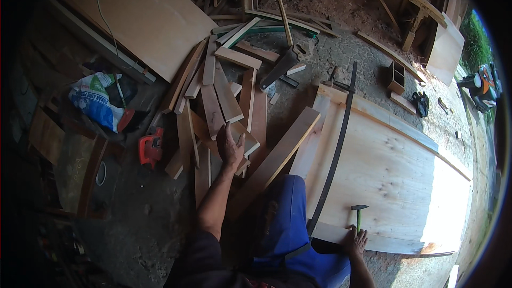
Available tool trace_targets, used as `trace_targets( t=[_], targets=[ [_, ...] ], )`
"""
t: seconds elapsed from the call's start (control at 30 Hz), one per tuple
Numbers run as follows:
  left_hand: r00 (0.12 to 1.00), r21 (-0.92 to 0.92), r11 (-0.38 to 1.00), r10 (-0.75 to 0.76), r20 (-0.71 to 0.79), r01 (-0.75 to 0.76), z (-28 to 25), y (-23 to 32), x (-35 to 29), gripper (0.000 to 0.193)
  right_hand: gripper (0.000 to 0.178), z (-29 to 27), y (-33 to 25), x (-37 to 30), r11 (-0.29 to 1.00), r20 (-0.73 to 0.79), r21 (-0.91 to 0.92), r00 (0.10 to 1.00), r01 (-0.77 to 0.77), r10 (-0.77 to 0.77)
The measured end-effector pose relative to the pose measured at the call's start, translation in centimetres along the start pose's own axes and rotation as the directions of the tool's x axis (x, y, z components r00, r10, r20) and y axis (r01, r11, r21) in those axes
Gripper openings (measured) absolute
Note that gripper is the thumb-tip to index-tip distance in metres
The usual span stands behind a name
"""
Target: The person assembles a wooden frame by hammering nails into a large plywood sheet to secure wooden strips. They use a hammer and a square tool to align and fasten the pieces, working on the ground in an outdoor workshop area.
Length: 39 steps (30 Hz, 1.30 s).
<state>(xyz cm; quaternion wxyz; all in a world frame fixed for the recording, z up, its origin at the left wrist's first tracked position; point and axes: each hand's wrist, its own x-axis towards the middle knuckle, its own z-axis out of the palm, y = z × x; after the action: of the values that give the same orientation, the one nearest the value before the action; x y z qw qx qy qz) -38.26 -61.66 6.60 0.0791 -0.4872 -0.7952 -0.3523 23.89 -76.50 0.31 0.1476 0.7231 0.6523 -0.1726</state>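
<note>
My left hand [231,148] reaches over a loose pile of wooden planks, fingers stretched out and thumb apart. Its fingertips are by the end of a brown plank [212,109]; whether they touch it I cannot tell. My right hand [356,241] lies with fingers spread on the near edge strip of a pale framed wood panel [389,176]. Close to its fingertips, a hammer [359,214] with a green handle rests on the panel. A long dark bar clamp [338,149] spans the panel's left part. Beside my knee, a wide board [288,154] lies aslant.
A handsaw [280,69] lies on the planks' far side. Left of the pile are a red power tool [150,148] and a white-blue sack [96,101]. A large sheet [133,10] leans at the far left. Beyond the panel stands a small wooden box [396,77] near black gloves [421,104].
</note>
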Motion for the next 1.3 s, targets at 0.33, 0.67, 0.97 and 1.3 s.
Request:
trace_targets(
  t=[0.33,0.67,0.97,1.3],
  targets=[
    [0.814,0.483,0.775,-0.548,0.193,0.407,10.7,-4.6,10.3,0.102,0.041,-1.2,-1.2,0.3,0.996,0.065,0.077,0.997,-0.045,0.040],
    [0.704,-0.335,0.640,-0.495,0.509,0.692,2.3,-2.8,7.0,0.066,0.052,-1.3,-1.1,0.0,0.995,0.046,0.065,0.996,-0.077,0.074],
    [0.639,-0.534,-0.535,0.014,0.769,0.655,-7.3,3.7,-7.8,0.063,0.057,-1.7,-1.8,-0.2,0.998,0.037,0.056,0.999,-0.039,0.037],
    [0.549,-0.147,-0.775,0.287,0.785,0.614,-6.1,8.2,-11.1,0.050,0.086,-8.8,-3.3,1.4,0.965,0.099,0.206,0.978,0.162,-0.186]
  ],
)
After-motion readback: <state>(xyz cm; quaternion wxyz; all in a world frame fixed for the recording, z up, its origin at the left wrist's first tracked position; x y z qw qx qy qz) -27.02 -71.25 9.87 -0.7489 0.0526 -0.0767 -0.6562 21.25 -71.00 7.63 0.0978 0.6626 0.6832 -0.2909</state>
